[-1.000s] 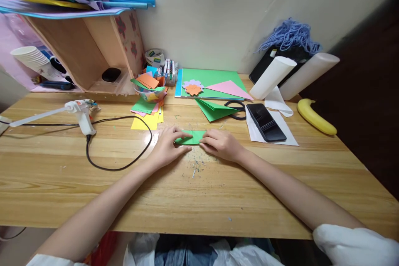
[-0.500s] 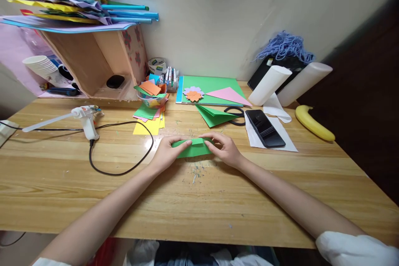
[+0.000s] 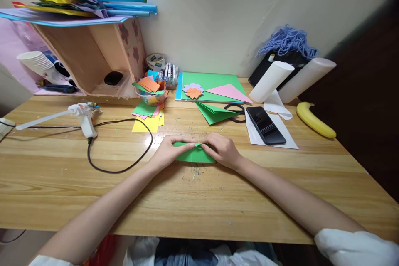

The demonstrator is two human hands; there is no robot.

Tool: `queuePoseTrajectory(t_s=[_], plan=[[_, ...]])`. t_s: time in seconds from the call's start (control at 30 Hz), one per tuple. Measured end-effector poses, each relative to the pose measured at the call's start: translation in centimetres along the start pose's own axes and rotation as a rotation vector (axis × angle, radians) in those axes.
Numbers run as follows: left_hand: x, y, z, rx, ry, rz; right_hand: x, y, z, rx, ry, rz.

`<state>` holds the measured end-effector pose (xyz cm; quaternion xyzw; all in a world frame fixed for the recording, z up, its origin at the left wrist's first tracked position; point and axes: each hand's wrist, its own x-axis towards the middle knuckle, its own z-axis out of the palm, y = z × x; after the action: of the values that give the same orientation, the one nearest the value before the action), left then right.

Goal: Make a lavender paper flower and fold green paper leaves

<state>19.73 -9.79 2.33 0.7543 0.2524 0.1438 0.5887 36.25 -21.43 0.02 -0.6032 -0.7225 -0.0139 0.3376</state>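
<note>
A piece of green paper (image 3: 195, 154) is held over the middle of the table, its upper edge bent where the fingers meet. My left hand (image 3: 170, 149) pinches it from the left, thumb along the top edge. From the right, my right hand (image 3: 225, 150) pinches the same edge, fingers curled and partly hiding the corner. Just beyond the hands lies a folded green paper (image 3: 213, 113), next to black-handled scissors (image 3: 236, 114) whose blades are hidden. Small paper scraps (image 3: 194, 173) dot the tabletop below the held sheet.
To the left, a glue gun (image 3: 84, 118) trails a looped black cable (image 3: 116, 172). Yellow paper (image 3: 146, 125) lies near a bowl of cut paper (image 3: 151, 93). A phone (image 3: 264, 125) rests on white paper at right, near a banana (image 3: 315, 120). Behind stand paper rolls (image 3: 271, 81) and a pink box (image 3: 126, 52).
Both hands have drawn closer together along the paper's top edge, the right one shifting inward. The flap that stood up at the middle is now covered or flattened; more of the lower sheet shows.
</note>
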Motion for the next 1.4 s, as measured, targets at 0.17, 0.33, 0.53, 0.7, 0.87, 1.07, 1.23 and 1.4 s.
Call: queuePoseTrajectory(t_s=[0.17, 0.33, 0.53, 0.7, 0.87, 1.07, 1.23, 1.4], plan=[[0.0, -0.1, 0.2, 0.014, 0.017, -0.063, 0.0, -0.3, 0.2, -0.048, -0.001, -0.006], [-0.1, 0.0, 0.3, 0.031, 0.044, -0.089, 0.1, -0.8, 0.3, 0.064, -0.033, 0.073], [-0.3, 0.1, 0.5, 0.075, 0.068, -0.113, 0.5, -1.1, -0.1, 0.284, -0.11, 0.244], [-0.4, 0.0, 0.7, 0.097, 0.06, -0.07, 0.7, -1.5, 0.1, 0.454, -0.16, 0.363], [-0.6, 0.1, 0.7, 0.115, 0.034, -0.073, 0.7, -1.9, 0.3, 0.501, -0.17, 0.399], [-0.7, -0.2, 0.8, 0.13, 0.062, -0.076, 0.7, -2.0, 0.2, 0.52, -0.16, 0.428], [-0.6, -0.1, 1.0, 0.021, 0.086, -0.034, 0.6, -1.8, 0.4, 0.537, -0.191, 0.431], [-0.6, 0.3, 0.8, -0.002, 0.069, -0.036, 0.6, -1.6, 0.5, 0.576, -0.204, 0.46]])
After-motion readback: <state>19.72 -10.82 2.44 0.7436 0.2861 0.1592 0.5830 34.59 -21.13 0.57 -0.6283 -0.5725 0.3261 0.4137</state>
